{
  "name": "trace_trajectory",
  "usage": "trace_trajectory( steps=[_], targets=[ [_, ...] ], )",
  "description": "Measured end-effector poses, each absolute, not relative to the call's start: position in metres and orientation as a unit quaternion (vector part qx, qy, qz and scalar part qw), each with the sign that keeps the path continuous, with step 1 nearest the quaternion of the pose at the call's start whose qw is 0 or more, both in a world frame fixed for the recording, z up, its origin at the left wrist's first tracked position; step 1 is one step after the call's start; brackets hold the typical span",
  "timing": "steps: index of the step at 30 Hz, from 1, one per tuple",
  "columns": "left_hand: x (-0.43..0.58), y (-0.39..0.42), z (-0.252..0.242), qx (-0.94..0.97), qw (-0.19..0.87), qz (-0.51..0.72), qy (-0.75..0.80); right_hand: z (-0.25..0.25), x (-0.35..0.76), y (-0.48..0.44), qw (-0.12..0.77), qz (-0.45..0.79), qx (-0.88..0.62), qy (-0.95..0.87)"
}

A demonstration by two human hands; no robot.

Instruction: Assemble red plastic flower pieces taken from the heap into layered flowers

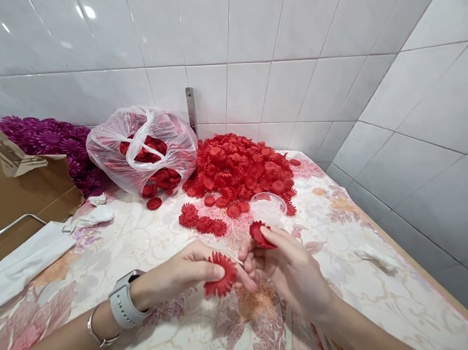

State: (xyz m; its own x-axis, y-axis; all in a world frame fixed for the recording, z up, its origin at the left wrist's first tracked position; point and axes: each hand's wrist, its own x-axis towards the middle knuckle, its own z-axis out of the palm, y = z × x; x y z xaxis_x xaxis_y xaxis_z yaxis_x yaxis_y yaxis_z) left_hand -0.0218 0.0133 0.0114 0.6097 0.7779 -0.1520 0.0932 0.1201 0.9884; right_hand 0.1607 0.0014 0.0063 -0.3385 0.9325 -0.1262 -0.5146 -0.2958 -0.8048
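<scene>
Between the thumb and fingers of my left hand [190, 270] is a red artificial flower head [225, 283], its fringed petals facing up. My right hand [288, 263] pinches a darker red flower head [257, 232] between thumb and forefinger, a little higher and to the right. The two hands are close together over the table. Just beyond them lies a short row of red flower heads [203, 224]. A clear round plastic dish [269, 206] sits beyond my right hand, at the front of a large heap of red flower heads [242, 167].
A tied clear plastic bag [104, 146] with more red flowers stands left of the heap. Farther left are purple flowers [49, 137] and an open cardboard box [30, 199]. A flowered cloth [142, 254] covers the table, which meets tiled walls [247, 91] behind and right.
</scene>
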Motion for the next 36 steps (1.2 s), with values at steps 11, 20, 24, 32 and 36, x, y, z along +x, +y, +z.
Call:
trace_trajectory(
  steps=[11,20,24,32,36],
  targets=[
    [-0.050,0.063,0.004,0.713,0.165,0.309,0.607,-0.005,0.162,0.006,0.528,0.652,-0.398,-0.370],
    [-0.043,0.055,0.017,0.722,0.170,0.373,0.558,-0.019,0.152,0.006,0.460,0.662,-0.411,-0.426],
    [-0.018,0.030,0.011,0.712,0.502,0.235,0.431,-0.018,0.151,0.005,0.418,0.634,-0.425,-0.492],
    [-0.012,0.020,0.006,0.696,0.500,0.265,0.442,-0.007,0.155,0.002,0.371,0.628,-0.384,-0.566],
    [-0.011,0.019,0.007,0.682,0.517,0.272,0.440,-0.009,0.156,0.005,0.384,0.632,-0.390,-0.548]
  ],
)
